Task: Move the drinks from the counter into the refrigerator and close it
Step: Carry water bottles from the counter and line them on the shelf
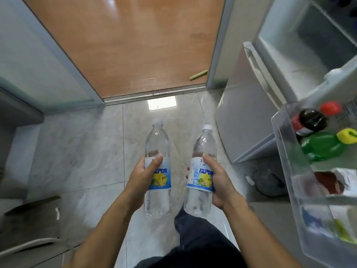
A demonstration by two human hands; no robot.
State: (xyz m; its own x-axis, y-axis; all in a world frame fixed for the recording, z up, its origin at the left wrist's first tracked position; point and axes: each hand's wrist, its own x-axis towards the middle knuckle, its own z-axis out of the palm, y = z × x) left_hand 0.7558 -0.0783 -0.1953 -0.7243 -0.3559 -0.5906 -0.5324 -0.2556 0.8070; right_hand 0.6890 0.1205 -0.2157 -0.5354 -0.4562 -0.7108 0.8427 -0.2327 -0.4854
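From the head view, the left hand (142, 176) and right hand (218, 182) each curl fingers round a clear bottle (157, 167), (202, 171) held over the floor. The carrying step seems underway; next, swing right to the open refrigerator door shelf (293, 171).

Two clear glossy plastic bottles (157, 171) with paper-like labels are noted; beyond the hands, polished marble-look floor tiles (87, 151).

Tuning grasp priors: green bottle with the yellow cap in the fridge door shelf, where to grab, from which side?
Grip the green bottle at its neck just under the yellow cap, coming from above. It stands upright in the door shelf, whose clear wall covers its body, and a dark bottle crowds it.
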